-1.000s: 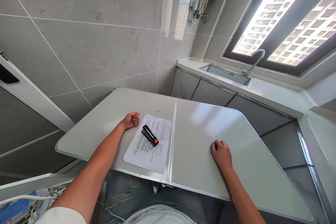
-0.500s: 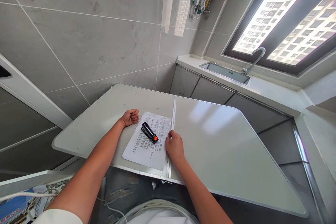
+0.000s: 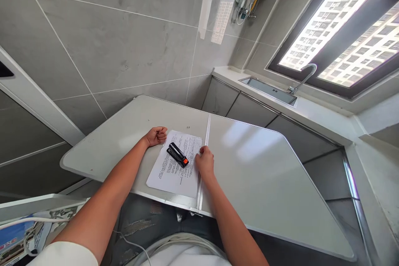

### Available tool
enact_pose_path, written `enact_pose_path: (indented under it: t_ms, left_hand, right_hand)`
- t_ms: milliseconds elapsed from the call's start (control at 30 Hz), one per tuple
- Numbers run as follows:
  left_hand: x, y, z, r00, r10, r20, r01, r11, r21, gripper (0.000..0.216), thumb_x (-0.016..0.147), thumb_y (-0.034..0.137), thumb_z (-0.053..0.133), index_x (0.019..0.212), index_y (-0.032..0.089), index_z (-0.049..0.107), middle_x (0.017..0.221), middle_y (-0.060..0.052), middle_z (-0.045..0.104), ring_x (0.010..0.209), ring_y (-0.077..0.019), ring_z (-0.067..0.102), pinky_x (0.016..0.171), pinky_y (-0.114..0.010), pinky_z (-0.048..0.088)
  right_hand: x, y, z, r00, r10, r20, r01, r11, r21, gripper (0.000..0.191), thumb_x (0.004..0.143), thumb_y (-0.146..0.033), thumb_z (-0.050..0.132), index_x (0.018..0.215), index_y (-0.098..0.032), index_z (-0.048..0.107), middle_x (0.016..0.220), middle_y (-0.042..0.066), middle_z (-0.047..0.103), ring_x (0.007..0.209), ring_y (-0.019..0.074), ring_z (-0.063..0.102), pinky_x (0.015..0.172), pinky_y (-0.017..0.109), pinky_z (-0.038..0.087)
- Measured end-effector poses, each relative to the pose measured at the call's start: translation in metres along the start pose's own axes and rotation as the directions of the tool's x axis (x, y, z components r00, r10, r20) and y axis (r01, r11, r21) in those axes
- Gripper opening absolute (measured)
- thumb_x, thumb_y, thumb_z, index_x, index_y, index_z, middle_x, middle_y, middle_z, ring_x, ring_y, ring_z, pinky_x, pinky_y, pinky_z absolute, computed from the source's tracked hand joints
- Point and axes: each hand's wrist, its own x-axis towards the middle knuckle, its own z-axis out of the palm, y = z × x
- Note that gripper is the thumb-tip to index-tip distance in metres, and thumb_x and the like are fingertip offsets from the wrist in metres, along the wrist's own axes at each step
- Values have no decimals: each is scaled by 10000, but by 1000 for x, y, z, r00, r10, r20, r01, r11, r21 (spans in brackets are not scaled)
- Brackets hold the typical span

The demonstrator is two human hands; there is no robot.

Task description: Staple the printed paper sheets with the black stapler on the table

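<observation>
A printed sheet of paper [image 3: 174, 178] lies on the folding table, left of its metal seam. On top of the sheet rests a black stapler [image 3: 177, 155] with an orange-red end; neither hand touches it. My left hand [image 3: 156, 136] is curled into a fist on the table at the sheet's upper left edge, with nothing showing in it. At the right edge of the paper, over the seam, my right hand [image 3: 205, 161] rests with its fingers curled in. No object shows in it, and its palm side is hidden.
The pale folding table [image 3: 255, 187] fills the middle. Tiny bits [image 3: 188, 127] like staples lie beyond the paper. Behind stand a counter with a sink [image 3: 269, 90] and a tap [image 3: 307, 75] below a window. Cables and printed items [image 3: 18, 239] sit at lower left.
The view has shifted slightly. My right hand's fingers have curled in a little more at the paper's edge. The left fist, the stapler and the paper stay in place.
</observation>
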Motion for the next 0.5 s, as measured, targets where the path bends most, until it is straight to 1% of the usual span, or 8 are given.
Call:
enact_pose_path:
  t_ms: [100,167,267,400,500]
  left_hand:
    - [0,0,0,1000,1,6,-1,1000,3,342,694,48,518,585,226,247,474,66,159,360,-113,251,385,-211,216]
    - [0,-1,0,1000,3,9,-3,1000,2,342,699,51,519,584,226,248,473,67,156,360,-112,248,385,-209,219]
    - [0,-1,0,1000,3,9,-3,1000,-2,334,694,48,515,587,225,253,475,68,157,359,-110,249,385,-204,220]
    - [0,-1,1,1000,-1,2,1,1000,-16,333,694,42,511,595,225,252,477,68,163,359,-110,250,385,-200,219]
    - [0,-1,1,1000,-6,-3,6,999,-33,343,698,37,510,603,228,240,479,68,163,360,-113,254,384,-200,221]
  right_hand:
    - [14,-2,1,998,36,43,-35,999,-9,315,731,-70,502,1000,-222,559,866,38,660,866,242,602,685,290,389]
    - [20,-2,4,998,54,35,-55,998,14,368,725,-56,483,1045,-224,550,820,15,658,821,227,599,666,280,374]
    - [23,-2,10,1000,11,-1,-10,999,44,386,738,-58,454,1076,-222,545,794,4,644,784,216,592,666,278,368]
    - [21,-1,16,997,-59,-53,63,995,71,351,782,-104,419,1090,-203,554,835,34,631,790,222,588,682,292,384]
    - [19,-1,19,992,-103,-74,108,992,61,319,813,-129,394,1078,-194,557,949,81,615,848,232,584,733,312,417]
